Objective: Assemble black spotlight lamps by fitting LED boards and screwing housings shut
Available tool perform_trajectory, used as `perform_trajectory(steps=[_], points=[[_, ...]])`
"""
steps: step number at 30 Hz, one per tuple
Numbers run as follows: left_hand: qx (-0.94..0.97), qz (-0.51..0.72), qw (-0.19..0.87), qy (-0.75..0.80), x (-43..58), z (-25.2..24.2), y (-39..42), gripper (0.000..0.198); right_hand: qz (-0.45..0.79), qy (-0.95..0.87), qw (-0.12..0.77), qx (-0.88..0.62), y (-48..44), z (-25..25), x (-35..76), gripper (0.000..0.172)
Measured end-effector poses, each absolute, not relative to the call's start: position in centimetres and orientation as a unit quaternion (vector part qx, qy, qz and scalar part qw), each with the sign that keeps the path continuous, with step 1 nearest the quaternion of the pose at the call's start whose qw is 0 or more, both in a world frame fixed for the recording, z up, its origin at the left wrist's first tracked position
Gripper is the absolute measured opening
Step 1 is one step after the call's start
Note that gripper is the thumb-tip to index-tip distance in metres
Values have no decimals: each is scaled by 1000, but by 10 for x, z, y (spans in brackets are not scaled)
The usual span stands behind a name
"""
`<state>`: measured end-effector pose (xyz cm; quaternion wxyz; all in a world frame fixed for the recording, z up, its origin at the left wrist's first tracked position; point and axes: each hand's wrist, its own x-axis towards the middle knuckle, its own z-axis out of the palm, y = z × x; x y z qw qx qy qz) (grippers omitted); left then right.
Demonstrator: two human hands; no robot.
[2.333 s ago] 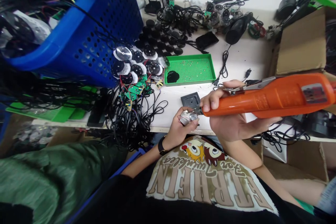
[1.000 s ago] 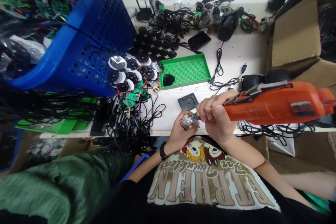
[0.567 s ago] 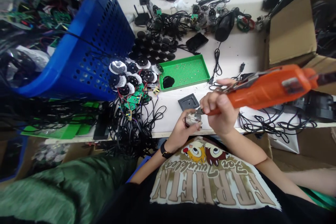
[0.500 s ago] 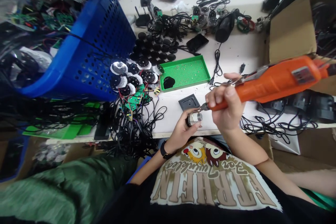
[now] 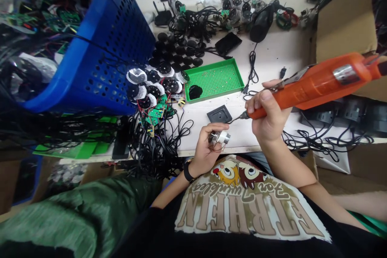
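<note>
My right hand (image 5: 269,119) is wrapped round an orange electric screwdriver (image 5: 320,82), its thin bit pointing left. In my left hand (image 5: 203,151), between thumb and fingers, is a small motor (image 5: 223,138) with a white collar, a silvery end and thin wires. The screwdriver's tip is close above the motor, apart from its silvery end. Just beyond my left fingertips lies a dark grey square plastic piece (image 5: 219,114) with a recessed middle. Behind it, a green perforated tray (image 5: 240,82) holds small screws and black discs.
At left stands a blue perforated basket (image 5: 121,44) full of parts. Speaker-like units (image 5: 152,88), green circuit boards (image 5: 157,113) and tangled black cables (image 5: 160,141) lie beside it. A cardboard box (image 5: 344,16) and black housings (image 5: 350,115) are at right.
The screwdriver has moved right, away from the motor. My left hand has tilted the motor and shifted slightly left. The other person's hand and the black housing it held have left the view.
</note>
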<state>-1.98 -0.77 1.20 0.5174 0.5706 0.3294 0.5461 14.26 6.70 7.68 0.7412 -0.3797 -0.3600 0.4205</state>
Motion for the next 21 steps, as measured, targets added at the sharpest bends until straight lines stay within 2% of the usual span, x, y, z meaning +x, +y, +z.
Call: perform_trajectory(steps=[4,10,15,18,21], points=[[595,552,487,322,-19,14,-4,21,436,-369,733,-369,68,75,141,34],[597,558,469,335,-20,14,-1,19,446,-377,763,-277,59,86,140,18],[604,555,450,353,-20,15,-1,18,426,-404,765,-265,50,97,142,21],[564,559,463,393,-18,11,0,22,427,-400,766,-266,48,98,141,18],[460,561,537,430,-13,2,3,35,426,-386,763,-296,51,91,140,17]])
